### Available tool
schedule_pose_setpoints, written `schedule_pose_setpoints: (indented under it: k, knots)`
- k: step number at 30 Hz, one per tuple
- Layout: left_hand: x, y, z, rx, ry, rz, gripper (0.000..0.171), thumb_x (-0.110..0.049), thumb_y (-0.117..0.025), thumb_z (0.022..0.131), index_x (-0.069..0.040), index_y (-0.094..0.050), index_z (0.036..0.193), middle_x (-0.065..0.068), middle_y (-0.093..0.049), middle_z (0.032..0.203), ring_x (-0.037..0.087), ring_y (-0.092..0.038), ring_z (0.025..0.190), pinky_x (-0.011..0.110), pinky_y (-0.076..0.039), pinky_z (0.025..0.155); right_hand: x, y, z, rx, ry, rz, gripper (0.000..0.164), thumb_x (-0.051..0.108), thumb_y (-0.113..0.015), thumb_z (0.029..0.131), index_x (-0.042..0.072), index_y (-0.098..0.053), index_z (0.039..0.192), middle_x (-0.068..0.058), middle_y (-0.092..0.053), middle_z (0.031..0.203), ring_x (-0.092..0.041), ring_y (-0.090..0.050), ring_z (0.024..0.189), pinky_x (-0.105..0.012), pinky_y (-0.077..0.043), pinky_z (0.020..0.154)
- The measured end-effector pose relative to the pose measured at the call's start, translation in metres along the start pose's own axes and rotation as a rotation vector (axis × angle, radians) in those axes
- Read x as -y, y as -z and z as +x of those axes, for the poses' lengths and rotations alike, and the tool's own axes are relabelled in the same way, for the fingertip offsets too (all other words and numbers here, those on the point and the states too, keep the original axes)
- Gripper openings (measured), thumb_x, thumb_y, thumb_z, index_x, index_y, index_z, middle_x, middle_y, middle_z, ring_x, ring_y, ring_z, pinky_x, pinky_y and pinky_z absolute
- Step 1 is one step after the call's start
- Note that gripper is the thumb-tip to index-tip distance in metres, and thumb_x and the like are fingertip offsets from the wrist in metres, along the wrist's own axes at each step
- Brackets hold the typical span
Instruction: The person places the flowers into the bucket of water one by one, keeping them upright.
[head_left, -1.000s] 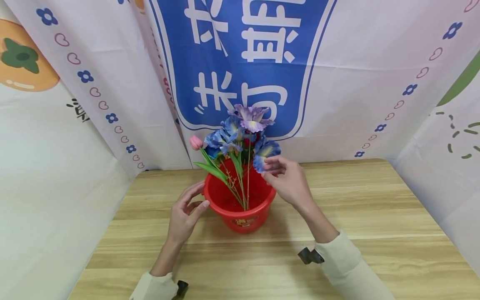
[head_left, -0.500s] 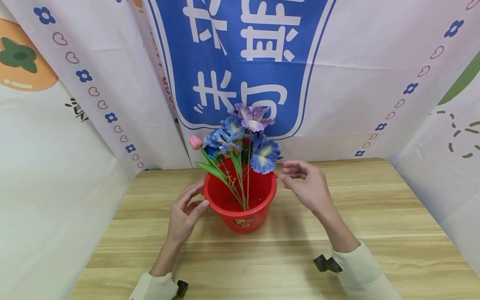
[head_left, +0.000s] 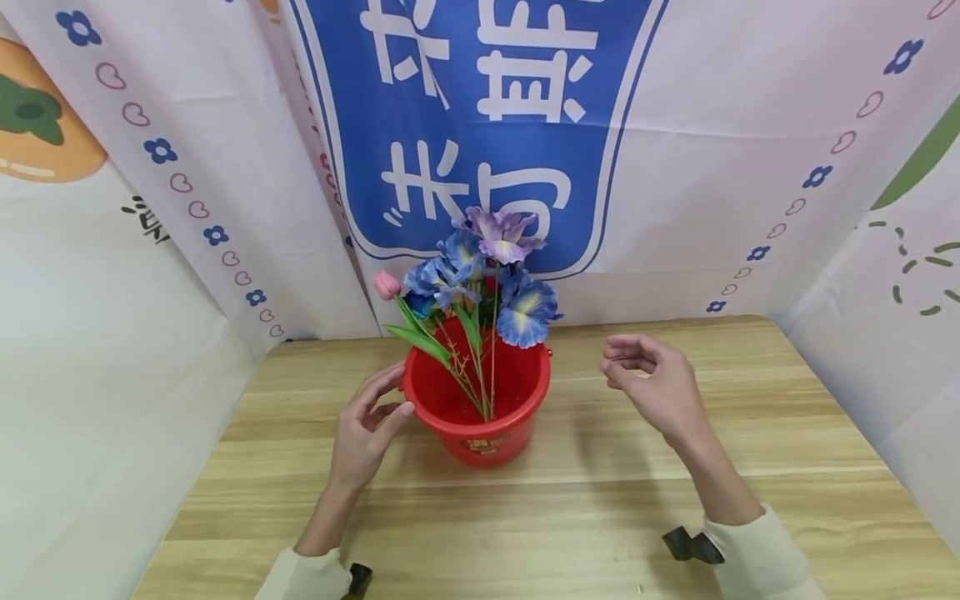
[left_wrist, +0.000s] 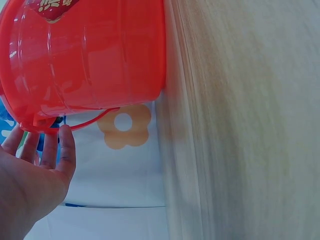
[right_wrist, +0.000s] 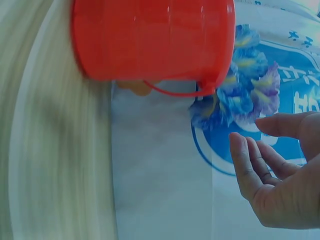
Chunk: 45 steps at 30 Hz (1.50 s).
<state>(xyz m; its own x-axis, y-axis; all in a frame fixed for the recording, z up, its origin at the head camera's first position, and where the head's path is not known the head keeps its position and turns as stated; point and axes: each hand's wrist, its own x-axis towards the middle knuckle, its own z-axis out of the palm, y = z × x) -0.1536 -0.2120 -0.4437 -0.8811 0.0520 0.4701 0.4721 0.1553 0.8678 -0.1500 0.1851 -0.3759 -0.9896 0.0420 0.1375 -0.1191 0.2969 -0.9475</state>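
A red plastic bucket (head_left: 480, 442) stands upright on the table with several artificial flowers in it. Among them are a pink tulip (head_left: 387, 285), a purple iris (head_left: 504, 236) and a blue iris (head_left: 527, 312) leaning over the right of the rim. My left hand (head_left: 362, 433) is at the bucket's left rim, its fingers nearly straight in the left wrist view and their tips right at the handle lug. To the right of the bucket, my right hand (head_left: 663, 387) hovers apart from it and holds nothing. In the right wrist view its thumb and fingers (right_wrist: 245, 165) are separated.
The wooden table (head_left: 750, 433) reaches up to a white cloth backdrop with a blue printed panel (head_left: 525, 142). White cloth walls also close in the left and right sides. The bucket's thin red handle (right_wrist: 175, 93) hangs down behind it.
My right hand has come off the blue iris and moved right, away from the bucket. The iris now faces forward over the rim. My left hand has stayed at the rim.
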Motion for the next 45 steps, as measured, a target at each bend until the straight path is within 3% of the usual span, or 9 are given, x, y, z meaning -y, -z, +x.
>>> schedule_pose_setpoints:
  k: [24,36,38,41,43,45]
  knots:
    - [-0.007,0.005,-0.005,-0.002,0.014,0.025,0.052,0.009,-0.071,0.095,-0.003,-0.065,0.145,0.019,-0.061,0.150,0.014,-0.063,0.130,0.021,-0.062,0.095,-0.028,0.041,-0.017,-0.023,0.008,-0.172,0.041,0.021,-0.076,0.101,0.002,-0.068,0.137,-0.022,-0.073,0.128,0.010,-0.068,0.097,-0.019,-0.064,0.079]
    - [-0.010,0.007,-0.004,0.028,0.016,0.062,0.051,0.005,-0.068,0.099,-0.004,-0.062,0.149,0.018,-0.060,0.152,0.012,-0.061,0.134,0.018,-0.059,0.099,-0.052,0.086,-0.031,-0.014,0.009,-0.441,0.043,0.032,-0.073,0.104,0.005,-0.068,0.137,-0.020,-0.075,0.129,0.023,-0.057,0.094,-0.012,-0.055,0.074]
    - [-0.012,0.011,-0.006,0.025,0.006,0.099,0.052,0.005,-0.068,0.098,-0.003,-0.061,0.149,0.020,-0.060,0.153,0.012,-0.060,0.136,0.017,-0.058,0.099,-0.057,0.096,-0.033,-0.001,0.020,-0.503,0.043,0.032,-0.073,0.104,0.005,-0.068,0.137,-0.020,-0.076,0.128,0.014,-0.065,0.095,-0.013,-0.054,0.073]
    - [-0.016,0.018,-0.008,0.019,-0.006,0.225,0.055,0.002,-0.072,0.097,-0.004,-0.060,0.150,0.019,-0.059,0.155,0.015,-0.059,0.139,0.015,-0.058,0.099,-0.064,0.110,-0.036,0.015,0.024,-0.576,0.048,0.034,-0.073,0.104,0.003,-0.066,0.139,-0.023,-0.074,0.129,-0.016,-0.077,0.104,-0.014,-0.054,0.071]
    - [-0.020,0.023,-0.009,0.024,0.000,0.342,0.057,-0.003,-0.076,0.097,-0.006,-0.060,0.152,0.017,-0.059,0.156,0.020,-0.059,0.141,0.023,-0.060,0.100,-0.068,0.120,-0.039,0.014,0.026,-0.608,0.051,0.035,-0.072,0.104,0.000,-0.065,0.141,-0.027,-0.072,0.132,-0.040,-0.075,0.112,-0.018,-0.059,0.071]
    - [-0.025,0.028,-0.010,0.043,0.022,0.481,0.060,-0.013,-0.078,0.097,-0.009,-0.058,0.154,0.015,-0.057,0.159,0.028,-0.058,0.143,0.036,-0.062,0.103,-0.072,0.128,-0.041,0.011,0.037,-0.632,0.054,0.036,-0.070,0.105,-0.004,-0.063,0.142,-0.033,-0.068,0.134,-0.051,-0.069,0.116,-0.032,-0.066,0.078]
